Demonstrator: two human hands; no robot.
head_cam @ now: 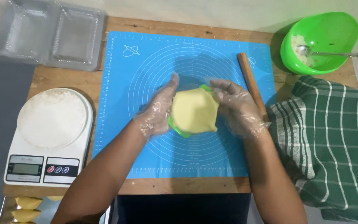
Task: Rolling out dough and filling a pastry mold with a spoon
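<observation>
A sheet of pale yellow dough (194, 111) lies draped over a green press mould (178, 129), whose rim shows at the lower left and top. Both sit in the middle of a blue silicone baking mat (146, 70). My left hand (157, 108), in a clear plastic glove, holds the left side of the mould and dough. On the right side, my right hand (238, 107), also gloved, grips the dough's edge.
A wooden rolling pin (250, 81) lies on the mat just right of my right hand. A green bowl (324, 41) with a spoon (332, 53) stands at back right, a green checked cloth (332, 141) at right, a white kitchen scale (50, 132) at left, clear plastic containers (48, 35) at back left.
</observation>
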